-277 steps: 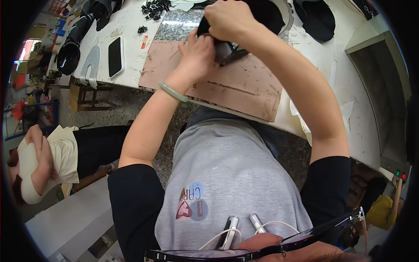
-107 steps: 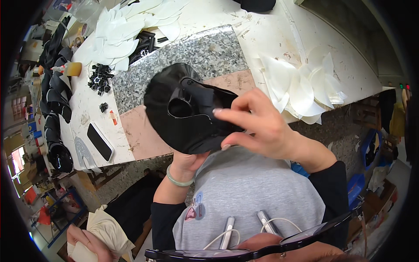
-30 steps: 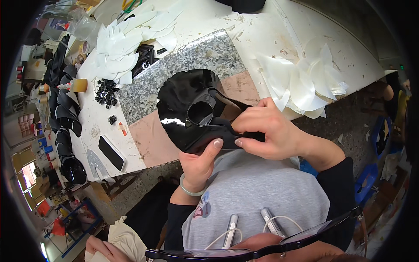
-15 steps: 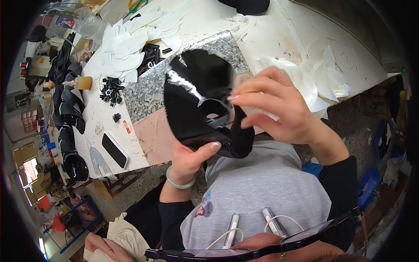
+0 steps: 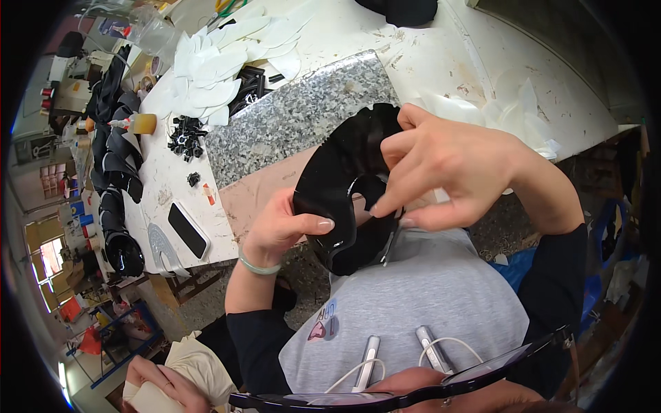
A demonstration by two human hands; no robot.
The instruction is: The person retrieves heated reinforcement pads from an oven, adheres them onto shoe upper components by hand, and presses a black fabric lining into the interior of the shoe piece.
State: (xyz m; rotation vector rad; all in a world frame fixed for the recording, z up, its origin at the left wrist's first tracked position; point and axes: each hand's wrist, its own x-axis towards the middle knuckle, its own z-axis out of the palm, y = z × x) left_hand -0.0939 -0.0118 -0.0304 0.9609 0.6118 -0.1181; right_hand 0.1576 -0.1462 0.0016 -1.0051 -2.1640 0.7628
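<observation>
A glossy black shoe upper point(image 5: 337, 162) with a curved opening is held tilted over the near edge of the table. My left hand point(image 5: 272, 224) grips its left side, thumb lying on the shiny face and the other fingers hidden underneath. Over its right side is my right hand point(image 5: 447, 165), fingers bent, with the index fingertip and thumb closed around the strip beside the opening. The hand itself hides part of that edge. Behind the upper lies a speckled stone slab point(image 5: 289, 113), its nearer part covered by a pinkish sheet point(image 5: 258, 199).
White curved cut pieces point(image 5: 213, 65) pile up at the far left, and more white pieces point(image 5: 516, 117) at the right. Small black scraps point(image 5: 186, 138), a yellowish bottle point(image 5: 143, 124) and a phone point(image 5: 188, 230) are on the left. Black uppers point(image 5: 113, 165) line the table's left edge.
The upper has come nearer and to the right, turning as it moved. My right hand, raised apart from it before, is now down on its right side; my left hand keeps its grip.
</observation>
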